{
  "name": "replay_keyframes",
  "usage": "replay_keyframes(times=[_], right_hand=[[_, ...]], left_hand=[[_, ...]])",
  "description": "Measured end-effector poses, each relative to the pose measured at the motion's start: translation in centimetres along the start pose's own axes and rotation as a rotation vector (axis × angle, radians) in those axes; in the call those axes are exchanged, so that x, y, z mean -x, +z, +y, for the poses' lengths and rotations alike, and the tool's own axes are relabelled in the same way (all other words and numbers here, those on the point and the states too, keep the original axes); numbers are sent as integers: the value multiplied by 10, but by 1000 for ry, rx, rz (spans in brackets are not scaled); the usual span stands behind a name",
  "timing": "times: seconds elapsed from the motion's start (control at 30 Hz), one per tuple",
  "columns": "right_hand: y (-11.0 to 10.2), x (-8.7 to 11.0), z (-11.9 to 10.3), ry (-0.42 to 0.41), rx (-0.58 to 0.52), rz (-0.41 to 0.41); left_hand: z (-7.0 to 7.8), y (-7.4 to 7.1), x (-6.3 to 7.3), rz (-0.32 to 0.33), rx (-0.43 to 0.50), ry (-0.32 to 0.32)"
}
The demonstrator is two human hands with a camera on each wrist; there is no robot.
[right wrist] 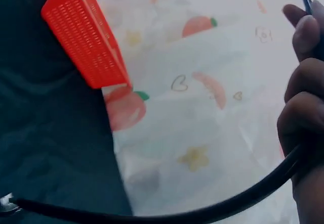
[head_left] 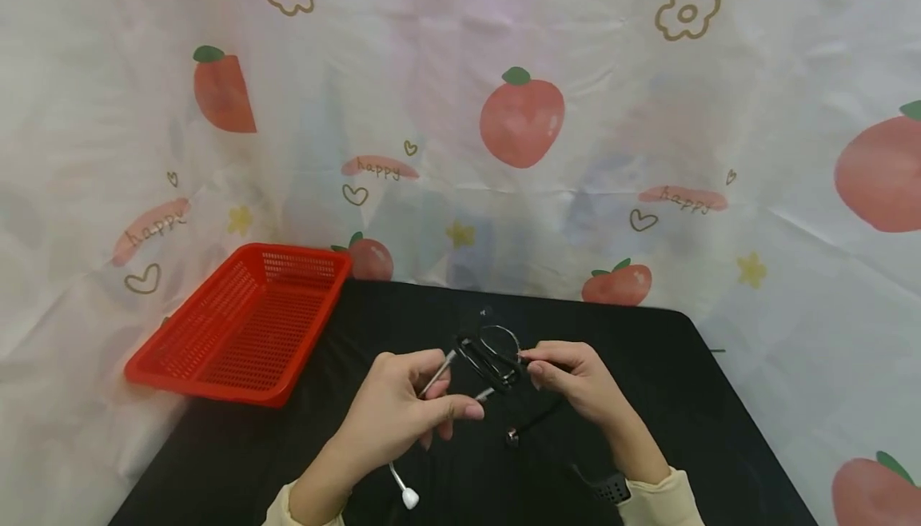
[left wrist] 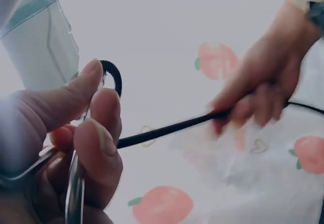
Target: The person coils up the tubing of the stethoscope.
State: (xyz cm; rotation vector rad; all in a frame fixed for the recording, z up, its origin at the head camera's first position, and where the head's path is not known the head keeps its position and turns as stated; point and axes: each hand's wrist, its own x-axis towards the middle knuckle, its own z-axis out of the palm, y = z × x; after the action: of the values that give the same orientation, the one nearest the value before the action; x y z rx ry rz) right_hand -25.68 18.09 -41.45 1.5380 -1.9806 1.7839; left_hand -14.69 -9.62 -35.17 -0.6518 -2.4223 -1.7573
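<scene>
Left hand (head_left: 399, 410): nearest; grip curls round the metal tubes (left wrist: 76, 188) of a stethoscope (head_left: 504, 376). Printed cloth (head_left: 432, 46): hangs behind. Black surface (head_left: 647, 366): lies below the hands. Red basket (head_left: 209, 388): at the surface's far left. Stethoscope: held above the surface, between both hands. Right hand (head_left: 576, 376): grip pinches the black tubing (left wrist: 172, 129). Black wristband (head_left: 614, 488): right wrist. White eartip (head_left: 410, 498): below left hand.

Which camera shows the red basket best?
The head view: the whole red basket is in frame, its open inside visible. The right wrist view shows only part, cut off at the top edge; the left wrist view shows none.
</scene>
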Motion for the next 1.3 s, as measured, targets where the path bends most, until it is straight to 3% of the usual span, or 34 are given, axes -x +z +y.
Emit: replay_keyframes(times=[0.17, 0.27, 0.33, 0.43, 0.53, 0.67, 0.8, 0.9, 1.0, 1.17, 1.23, 1.3], right_hand=[[9, 28, -7, 94, 173, 99], [20, 39, -15, 103, 295, 134], [28, 42, -22, 61, 371, 145], [37, 38, -37, -81, 489, 124], [36, 21, -57, -227, 589, 95], [18, -11, -90, -340, 698, 69], [3, -40, -116, -436, 729, -56], [-4, -62, -124, -465, 668, -211], [-11, -86, -116, -422, 491, -358], [-12, -105, -76, -317, 17, -497], [-6, -103, -59, -290, -128, -505], [1, -97, -45, -261, -218, -486]], left_hand=[[-7, -9, -6, 66, -53, -104], [-16, -14, -13, 142, -99, -142], [-22, -18, -17, 204, -145, -154], [-32, -23, -23, 251, -240, -173], [-38, -25, -27, 206, -332, -186], [-37, -27, -25, 99, -377, -183], [-26, -20, -18, -55, -443, -144], [-16, -7, -14, -211, -470, -52], [-5, 7, -9, -282, -472, 132], [9, 22, 2, -159, -479, 504], [12, 24, 3, -114, -471, 600], [13, 27, 3, -94, -454, 650]])
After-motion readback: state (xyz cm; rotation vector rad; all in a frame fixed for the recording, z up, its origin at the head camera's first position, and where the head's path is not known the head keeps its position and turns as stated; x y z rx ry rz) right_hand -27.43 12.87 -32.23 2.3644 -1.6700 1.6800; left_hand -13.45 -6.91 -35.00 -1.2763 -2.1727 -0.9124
